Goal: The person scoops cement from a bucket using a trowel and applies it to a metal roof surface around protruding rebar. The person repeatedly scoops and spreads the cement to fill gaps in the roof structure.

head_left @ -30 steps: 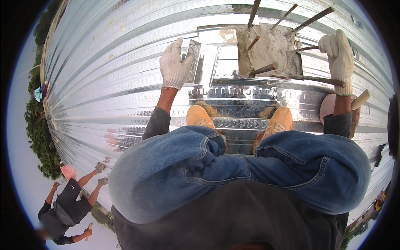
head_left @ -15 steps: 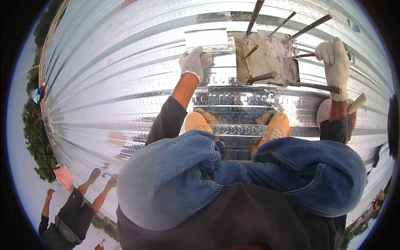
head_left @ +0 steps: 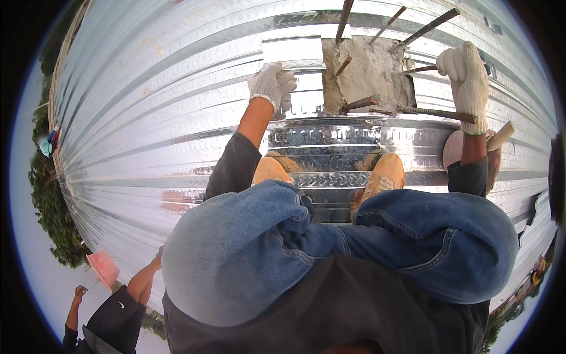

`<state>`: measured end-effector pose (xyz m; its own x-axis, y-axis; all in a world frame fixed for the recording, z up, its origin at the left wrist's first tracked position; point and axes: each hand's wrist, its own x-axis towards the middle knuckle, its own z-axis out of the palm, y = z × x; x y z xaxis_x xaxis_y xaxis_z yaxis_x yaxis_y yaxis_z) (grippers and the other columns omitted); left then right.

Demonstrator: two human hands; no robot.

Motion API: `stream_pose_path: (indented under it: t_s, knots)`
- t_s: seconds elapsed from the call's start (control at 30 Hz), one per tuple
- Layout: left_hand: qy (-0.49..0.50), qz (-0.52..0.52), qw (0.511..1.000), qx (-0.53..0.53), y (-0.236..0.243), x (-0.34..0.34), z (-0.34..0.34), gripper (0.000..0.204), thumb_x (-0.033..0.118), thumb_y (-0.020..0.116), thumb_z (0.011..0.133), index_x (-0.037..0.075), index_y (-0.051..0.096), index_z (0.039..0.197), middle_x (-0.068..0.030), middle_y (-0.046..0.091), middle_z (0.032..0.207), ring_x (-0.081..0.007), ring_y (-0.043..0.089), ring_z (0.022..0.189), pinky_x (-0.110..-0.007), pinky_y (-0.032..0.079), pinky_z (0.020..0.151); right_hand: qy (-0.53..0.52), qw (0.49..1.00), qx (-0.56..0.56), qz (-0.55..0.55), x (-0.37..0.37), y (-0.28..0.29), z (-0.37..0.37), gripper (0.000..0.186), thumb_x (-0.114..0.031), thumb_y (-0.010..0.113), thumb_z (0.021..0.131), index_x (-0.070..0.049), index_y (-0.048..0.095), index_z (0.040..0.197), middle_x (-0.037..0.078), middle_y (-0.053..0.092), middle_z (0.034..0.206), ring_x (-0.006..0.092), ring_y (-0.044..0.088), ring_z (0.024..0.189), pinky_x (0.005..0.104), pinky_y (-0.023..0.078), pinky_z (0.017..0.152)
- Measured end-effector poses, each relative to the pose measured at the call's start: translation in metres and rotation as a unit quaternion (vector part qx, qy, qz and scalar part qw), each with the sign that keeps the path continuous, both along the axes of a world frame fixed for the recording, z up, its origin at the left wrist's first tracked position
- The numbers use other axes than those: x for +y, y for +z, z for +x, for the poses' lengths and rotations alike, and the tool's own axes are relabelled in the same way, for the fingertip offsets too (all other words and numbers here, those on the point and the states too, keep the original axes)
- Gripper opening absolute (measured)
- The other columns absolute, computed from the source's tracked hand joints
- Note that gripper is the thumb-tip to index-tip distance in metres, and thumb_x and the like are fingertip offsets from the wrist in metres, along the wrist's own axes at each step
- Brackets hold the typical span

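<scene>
My gloved left hand (head_left: 271,85) has bent fingers on a small shiny metal sheet piece (head_left: 291,50), left of a rough concrete patch (head_left: 368,74) with several rusty rebars (head_left: 433,26) sticking out. My gloved right hand (head_left: 469,88) is closed at the patch's right, beside the rebar ends; whatever it holds is hidden. Below that hand, a pale wooden handle (head_left: 501,134) and a rounded pinkish object (head_left: 453,152) lie behind my forearm. My orange shoes (head_left: 383,177) rest on the ribbed metal sheeting (head_left: 147,118) beneath my knees.
At lower left a co-worker in dark clothes (head_left: 115,312) holds a pink bucket (head_left: 105,268) by its wire handle. Another person (head_left: 48,143) is at the far left edge, near trees (head_left: 53,212). A dark gap or object (head_left: 533,209) shows at right.
My left hand has moved right and the metal piece it grips now lies flat, further up. My right fist stays by the rebars. The co-worker at lower left has shifted with the bucket.
</scene>
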<state>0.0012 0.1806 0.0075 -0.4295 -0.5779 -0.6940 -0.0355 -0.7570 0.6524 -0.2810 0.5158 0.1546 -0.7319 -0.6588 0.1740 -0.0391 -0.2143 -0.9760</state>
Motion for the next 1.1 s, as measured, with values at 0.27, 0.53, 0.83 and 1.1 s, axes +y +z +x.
stream_pose_path:
  t_s: [0.27, 0.53, 0.83, 1.1]
  knots:
    - [-0.009, -0.031, 0.999, -0.011, -0.012, -0.008, 0.021, 0.015, 0.013, 0.076, 0.112, 0.002, 0.072, 0.121, -0.0145, 0.073, 0.107, -0.0305, 0.081, 0.093, -0.041, 0.070, 0.070, 0.041, 0.997, 0.017, 0.070, -0.026, 0.052, 0.034, 0.054, -0.038, 0.052, 0.126, -0.017, 0.041, 0.078, -0.001, 0.036, 0.072, 0.0193, 0.040, 0.072, 0.0391, 0.042, 0.078]
    - [0.039, -0.005, 0.999, 0.003, -0.007, 0.012, 0.039, 0.010, 0.009, 0.076, 0.110, 0.000, 0.073, 0.114, -0.0173, 0.078, 0.097, -0.0291, 0.082, 0.079, -0.039, 0.072, 0.062, -0.006, 0.999, 0.038, 0.011, -0.013, 0.022, 0.022, 0.054, -0.040, 0.054, 0.126, -0.016, 0.043, 0.078, -0.001, 0.037, 0.073, 0.0199, 0.042, 0.072, 0.0400, 0.043, 0.078]
    - [-0.051, -0.113, 0.992, 0.039, -0.008, -0.018, 0.073, 0.014, 0.011, 0.078, 0.110, 0.002, 0.075, 0.120, -0.0144, 0.082, 0.104, -0.0275, 0.085, 0.085, -0.042, 0.074, 0.072, 0.020, 0.997, 0.066, 0.028, -0.018, 0.037, 0.029, 0.058, -0.042, 0.054, 0.126, -0.016, 0.042, 0.076, -0.002, 0.039, 0.071, 0.0189, 0.043, 0.070, 0.0392, 0.044, 0.076]
    - [-0.024, -0.121, 0.989, 0.083, -0.005, -0.013, 0.067, 0.017, 0.009, 0.076, 0.113, -0.002, 0.073, 0.126, -0.0194, 0.083, 0.113, -0.0320, 0.087, 0.089, -0.043, 0.076, 0.074, 0.007, 1.000, -0.021, -0.005, 0.008, -0.015, -0.006, 0.058, -0.042, 0.054, 0.127, -0.016, 0.042, 0.076, -0.002, 0.038, 0.070, 0.0180, 0.042, 0.069, 0.0387, 0.043, 0.073]
